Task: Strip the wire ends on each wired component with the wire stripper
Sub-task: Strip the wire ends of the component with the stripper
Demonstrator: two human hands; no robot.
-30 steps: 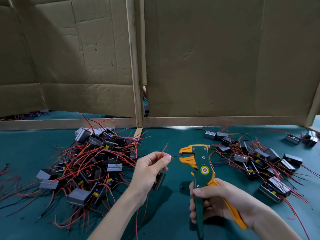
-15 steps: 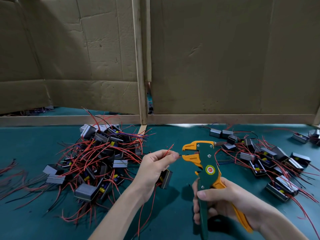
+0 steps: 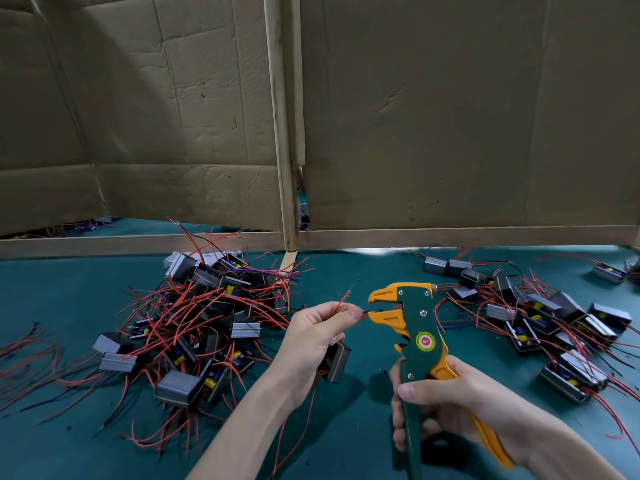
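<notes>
My right hand [image 3: 446, 407] grips the handles of a green and orange wire stripper [image 3: 414, 327], held upright with its orange jaws open and pointing left. My left hand [image 3: 311, 337] pinches thin wires between thumb and fingers; a black wire end reaches into the stripper's jaws, and a red wire end [image 3: 343, 299] sticks up above the fingers. A small black wired component [image 3: 335, 362] hangs under the left hand. A big pile of wired components [image 3: 204, 320] with red wires lies to the left.
A second spread of wired components [image 3: 540, 320] lies on the right of the teal table [image 3: 360, 431]. Cardboard walls [image 3: 450, 116] stand behind, with a wooden rail [image 3: 450, 235] along their base. Loose red wires [image 3: 24, 355] trail at the far left.
My left hand moved right, bringing the wire end from just short of the stripper into its jaws. The stripper stayed upright in my right hand.
</notes>
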